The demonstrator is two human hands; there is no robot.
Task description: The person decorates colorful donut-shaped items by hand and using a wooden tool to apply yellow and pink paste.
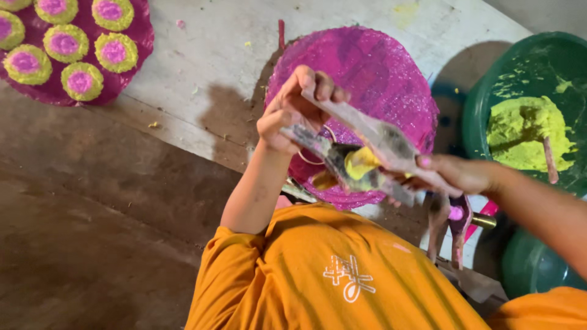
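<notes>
My left hand (292,111) is raised over a round pink mat (373,67) and grips one end of two flat, smeared wooden sticks (373,137). My right hand (460,174) comes in from the right and holds the sticks' other end. A lump of yellow paste (361,162) is pinched between the two sticks near their middle. The sticks hang in the air above the near edge of the mat. A thin bangle shows at my left wrist.
A green basin (489,98) at the right holds yellow-green paste (526,131) with a stick in it. A second green bowl (532,269) sits below it. At top left a pink mat (140,43) carries several yellow-green rounds with pink centres. A pale board (214,55) lies under the mats.
</notes>
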